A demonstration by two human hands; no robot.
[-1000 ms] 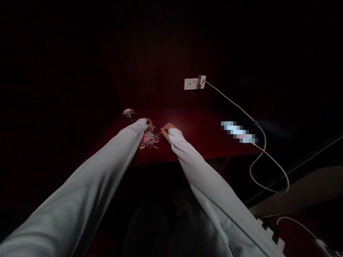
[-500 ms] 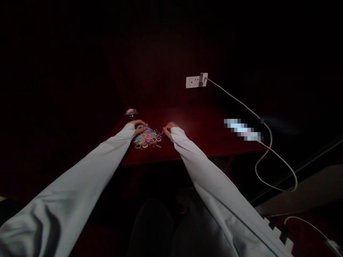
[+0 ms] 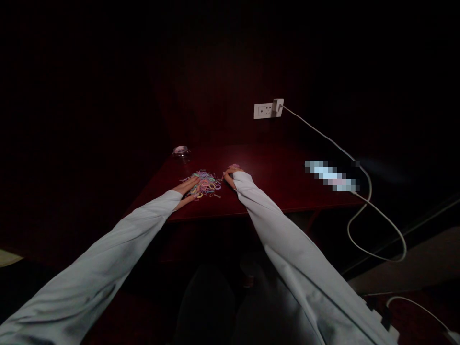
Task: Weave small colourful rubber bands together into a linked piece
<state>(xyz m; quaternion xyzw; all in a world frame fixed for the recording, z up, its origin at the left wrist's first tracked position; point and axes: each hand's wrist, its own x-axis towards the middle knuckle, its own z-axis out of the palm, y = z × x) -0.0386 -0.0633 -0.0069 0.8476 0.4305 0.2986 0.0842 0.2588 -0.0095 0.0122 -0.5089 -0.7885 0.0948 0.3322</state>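
A loose heap of small pastel hair ties (image 3: pixel 207 182) lies on the dark red table, with several stray ones round its edge. My left hand (image 3: pixel 187 189) reaches in from the heap's left side, thumb and fingers apart and touching the ties. Just right of the heap, my right hand (image 3: pixel 230 174) rests near the tabletop with its fingers curled. A small pinkish bunch of hair ties (image 3: pixel 235 166) shows at those fingers; how it is gripped is partly hidden.
A small clear jar (image 3: pixel 181 151) with a pale pink top stands behind the heap. A white wall socket (image 3: pixel 264 110) holds a charger, whose white cable (image 3: pixel 325 136) loops down at the right. A blurred bright screen (image 3: pixel 330 176) lies on the table's right (image 3: pixel 280 191).
My left hand has drawn back toward the table's front edge, and its fingers have spread over the heap's left side. My right hand stays beside the heap. The view has shifted slightly.
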